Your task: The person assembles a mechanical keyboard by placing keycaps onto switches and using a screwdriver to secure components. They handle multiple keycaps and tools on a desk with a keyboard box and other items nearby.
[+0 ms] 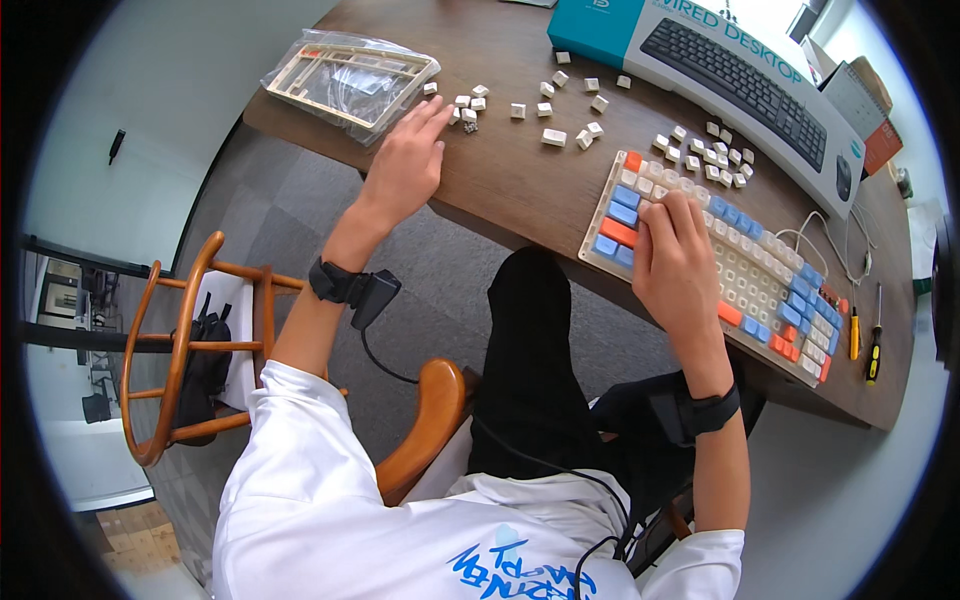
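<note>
My left hand [405, 165] rests at the desk's near edge, fingers stretched out. Its fingertips reach a small group of white keycaps [470, 102] and a tiny cluster of small metallic-looking parts [471, 127]. Over the left part of a mechanical keyboard [741, 290], my right hand [680, 260] is closed with its fingertips drawn together and pointing down. Whatever sits between those fingertips is hidden. Blue, orange and white keycaps cover the keyboard's ends and upper rows. In its middle, several rows look paler, and I cannot tell whether they carry caps.
Loose white keycaps lie mid-desk [554, 137] and above the keyboard [704, 156]. A bagged cream keyboard frame [350, 85] lies at the left. A long keyboard box [700, 60] stands behind. Two screwdrivers [875, 345] and a white cable [850, 250] are at the right.
</note>
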`<state>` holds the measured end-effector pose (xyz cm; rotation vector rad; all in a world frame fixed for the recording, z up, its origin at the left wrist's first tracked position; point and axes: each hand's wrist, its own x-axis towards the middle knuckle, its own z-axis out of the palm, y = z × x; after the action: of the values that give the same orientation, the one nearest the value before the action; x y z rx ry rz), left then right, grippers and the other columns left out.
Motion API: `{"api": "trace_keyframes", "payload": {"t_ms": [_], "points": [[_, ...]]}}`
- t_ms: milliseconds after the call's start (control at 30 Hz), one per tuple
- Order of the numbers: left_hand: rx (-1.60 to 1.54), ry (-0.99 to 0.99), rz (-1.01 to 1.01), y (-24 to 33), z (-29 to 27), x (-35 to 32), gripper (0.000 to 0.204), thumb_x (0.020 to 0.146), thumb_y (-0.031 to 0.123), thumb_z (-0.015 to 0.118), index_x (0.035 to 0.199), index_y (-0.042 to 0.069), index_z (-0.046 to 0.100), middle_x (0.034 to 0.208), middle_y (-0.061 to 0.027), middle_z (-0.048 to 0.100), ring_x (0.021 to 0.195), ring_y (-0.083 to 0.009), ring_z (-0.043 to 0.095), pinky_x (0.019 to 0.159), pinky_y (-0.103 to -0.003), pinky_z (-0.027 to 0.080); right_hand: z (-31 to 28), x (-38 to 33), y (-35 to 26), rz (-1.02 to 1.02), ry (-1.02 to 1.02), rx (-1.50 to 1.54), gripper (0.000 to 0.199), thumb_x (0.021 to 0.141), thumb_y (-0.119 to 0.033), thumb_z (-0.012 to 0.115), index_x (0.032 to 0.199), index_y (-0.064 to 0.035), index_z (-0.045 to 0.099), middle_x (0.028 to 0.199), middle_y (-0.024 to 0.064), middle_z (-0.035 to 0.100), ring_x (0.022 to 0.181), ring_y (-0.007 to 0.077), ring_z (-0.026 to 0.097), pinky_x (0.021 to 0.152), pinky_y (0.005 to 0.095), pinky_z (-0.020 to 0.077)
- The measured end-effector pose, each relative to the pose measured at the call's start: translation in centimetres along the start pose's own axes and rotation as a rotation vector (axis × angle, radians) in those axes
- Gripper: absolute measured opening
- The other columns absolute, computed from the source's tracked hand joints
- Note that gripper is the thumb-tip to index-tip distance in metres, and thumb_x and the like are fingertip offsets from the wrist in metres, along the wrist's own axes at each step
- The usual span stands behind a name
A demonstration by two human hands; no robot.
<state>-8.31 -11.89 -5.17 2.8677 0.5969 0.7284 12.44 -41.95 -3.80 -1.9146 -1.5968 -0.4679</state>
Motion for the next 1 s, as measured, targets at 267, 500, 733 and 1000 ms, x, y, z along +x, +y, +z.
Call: {"api": "trace_keyframes", "payload": {"t_ms": [267, 500, 733, 1000], "points": [[-0.005, -0.027, 0.049, 0.2, 0.3, -0.1, 0.054, 0.099, -0.001, 0.057, 0.153, 0.003, 0.054, 0.159, -0.0202, 0.055, 0.148, -0.0399, 0.05, 0.125, -0.046, 0.04, -0.1, 0.1, 0.0, 0.009, -0.008, -0.007, 0.013, 0.088, 0.005, 0.068, 0.098, 0.0042, 0.062, 0.104, 0.0158, 0.058, 0.099, 0.0345, 0.06, 0.09, 0.0438, 0.0543], [0.041, 0.095, 0.009, -1.8, -0.3, 1.3, 0.052, 0.098, 0.001, 0.057, 0.15, -0.001, 0.055, 0.156, -0.0217, 0.058, 0.145, -0.0389, 0.053, 0.122, -0.045, 0.044, 0.0, 0.1, 0.0, 0.005, -0.005, -0.005, 0.013, 0.087, 0.005, 0.068, 0.098, 0.004, 0.062, 0.103, 0.0156, 0.057, 0.098, 0.0345, 0.06, 0.088, 0.0438, 0.054], [-0.071, -0.02, -0.036, -5.3, 0.3, 5.0, 0.045, 0.097, -0.001, 0.046, 0.135, -0.004, 0.069, 0.137, -0.0247, 0.07, 0.129, -0.0408, 0.066, 0.113, -0.045, 0.052, -0.1, 0.2, 0.0, -0.001, 0.001, -0.003, 0.014, 0.087, 0.004, 0.069, 0.1, 0.004, 0.062, 0.104, 0.0152, 0.058, 0.1, 0.0347, 0.06, 0.089, 0.0434, 0.0546], [-0.02, -0.071, -0.09, -5.6, 0.2, 8.8, 0.04, 0.1, 0.0, 0.048, 0.132, -0.003, 0.072, 0.131, -0.0239, 0.072, 0.121, -0.0417, 0.069, 0.108, -0.044, 0.054, -0.2, 0.1, -0.1, 0.028, -0.023, 0.001, 0.015, 0.086, 0.004, 0.07, 0.099, 0.0034, 0.062, 0.105, 0.0151, 0.059, 0.102, 0.0346, 0.061, 0.091, 0.0436, 0.055]]}}
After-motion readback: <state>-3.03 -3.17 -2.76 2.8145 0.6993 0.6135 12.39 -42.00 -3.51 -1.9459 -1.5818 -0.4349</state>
